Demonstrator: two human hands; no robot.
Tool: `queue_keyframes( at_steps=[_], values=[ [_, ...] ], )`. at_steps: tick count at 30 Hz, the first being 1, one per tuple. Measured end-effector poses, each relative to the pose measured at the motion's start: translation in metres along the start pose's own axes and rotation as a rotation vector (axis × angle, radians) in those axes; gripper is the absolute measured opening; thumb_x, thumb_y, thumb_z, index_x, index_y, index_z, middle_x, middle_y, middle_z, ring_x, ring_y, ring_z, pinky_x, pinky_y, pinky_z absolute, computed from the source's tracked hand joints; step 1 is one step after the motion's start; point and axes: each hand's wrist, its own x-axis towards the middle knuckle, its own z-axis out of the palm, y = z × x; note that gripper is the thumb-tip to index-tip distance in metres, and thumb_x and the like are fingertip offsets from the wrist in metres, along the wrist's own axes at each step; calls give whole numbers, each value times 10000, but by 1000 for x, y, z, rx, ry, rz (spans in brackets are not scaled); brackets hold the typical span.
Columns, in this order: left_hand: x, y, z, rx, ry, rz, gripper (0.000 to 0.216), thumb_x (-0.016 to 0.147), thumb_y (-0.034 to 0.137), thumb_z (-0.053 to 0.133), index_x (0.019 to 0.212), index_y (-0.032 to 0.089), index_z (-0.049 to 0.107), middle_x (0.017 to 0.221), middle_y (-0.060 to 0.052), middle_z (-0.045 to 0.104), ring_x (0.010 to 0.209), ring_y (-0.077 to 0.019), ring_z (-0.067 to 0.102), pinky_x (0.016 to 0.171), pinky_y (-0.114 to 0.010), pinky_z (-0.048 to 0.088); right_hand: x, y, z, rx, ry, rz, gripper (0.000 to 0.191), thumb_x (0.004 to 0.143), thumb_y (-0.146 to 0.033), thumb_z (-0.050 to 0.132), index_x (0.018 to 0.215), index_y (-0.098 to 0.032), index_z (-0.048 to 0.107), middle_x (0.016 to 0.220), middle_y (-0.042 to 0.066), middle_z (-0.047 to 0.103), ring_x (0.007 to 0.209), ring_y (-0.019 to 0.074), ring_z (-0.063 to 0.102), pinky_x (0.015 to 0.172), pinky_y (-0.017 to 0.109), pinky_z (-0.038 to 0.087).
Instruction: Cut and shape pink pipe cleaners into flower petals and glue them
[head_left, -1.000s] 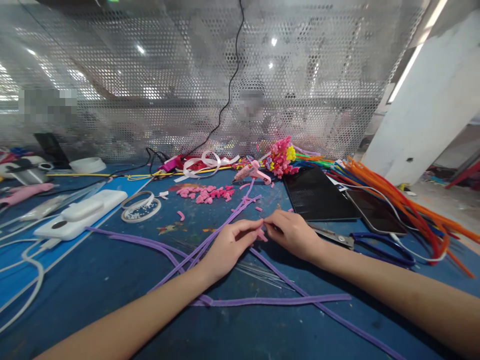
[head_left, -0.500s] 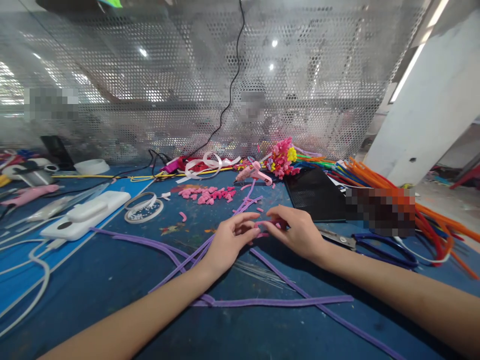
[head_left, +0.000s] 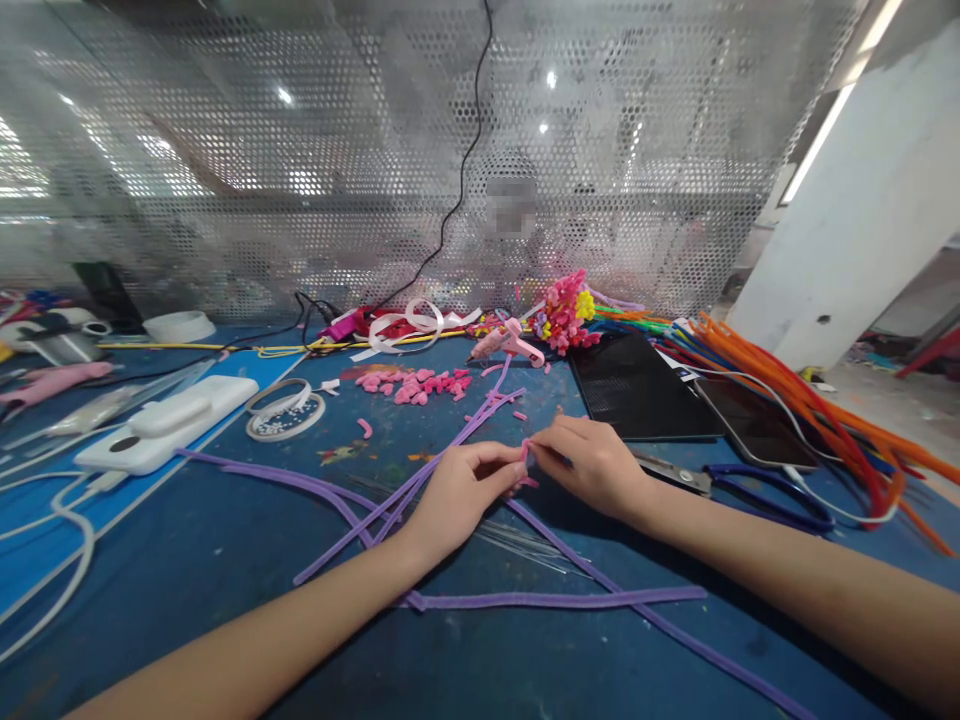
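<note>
The blue table (head_left: 187,570) carries purple pipe cleaners (head_left: 555,600), pink pieces (head_left: 414,385), scissors (head_left: 694,480), a phone (head_left: 754,425) and a glue gun (head_left: 511,343).

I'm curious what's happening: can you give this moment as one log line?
left hand: pinches pink piece | right hand: pinches pink piece | around: purple stems on blue table | scissors: lying unheld

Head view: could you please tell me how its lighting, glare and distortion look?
In the head view, lamp glare speckles the perforated screen; wide-angle distortion tilts the white pillar; the left hand and right hand, pinching a pink piece, are sharp, casting soft shadows on the blue table.
</note>
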Motion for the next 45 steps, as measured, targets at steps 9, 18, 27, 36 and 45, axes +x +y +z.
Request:
queue_keyframes(
  at_steps=[9, 18, 27, 36, 45],
  values=[
    [2, -4, 3, -107, 8, 0, 82, 735, 226, 578, 730, 146, 598, 611, 25, 582, 548, -93, 513, 538, -203, 428, 4, -12, -4, 2, -58, 78, 201, 871, -205, 400, 807, -152, 583, 698, 53, 613, 645, 135, 546, 592, 240, 371],
    [3, -4, -1, -339, 173, -41, 157, 668, 254, 660, 754, 139, 596, 697, 3, 634, 658, -125, 600, 666, -252, 491, 12, -37, -15, 757, -89, 731, 137, 811, -295, 496, 763, -168, 518, 602, -2, 583, 470, 94, 532, 439, 199, 405],
    [3, -6, -4, -279, 182, 23, 137, 667, 268, 675, 723, 150, 633, 726, -4, 659, 705, -137, 597, 729, -257, 457, 14, -30, -4, 1758, -252, 1220, 172, 758, -270, 620, 786, -104, 580, 650, 8, 592, 463, 24, 515, 384, 92, 402],
    [3, -2, -8, -307, 57, 45, 199, 690, 285, 659, 830, 151, 611, 794, -32, 636, 704, -135, 574, 642, -232, 453, 11, -24, -5, 2005, -342, 1170, 148, 688, -165, 683, 716, -110, 548, 569, -29, 543, 375, -19, 363, 331, 67, 243],
    [7, -9, -10, -340, 125, 19, 153, 671, 280, 674, 749, 149, 662, 671, -14, 635, 581, -104, 522, 578, -216, 420, 12, -25, -6, 2071, -331, 1149, 125, 739, -185, 633, 741, -99, 543, 567, -34, 521, 355, -36, 241, 338, 85, 153]
  ],
)
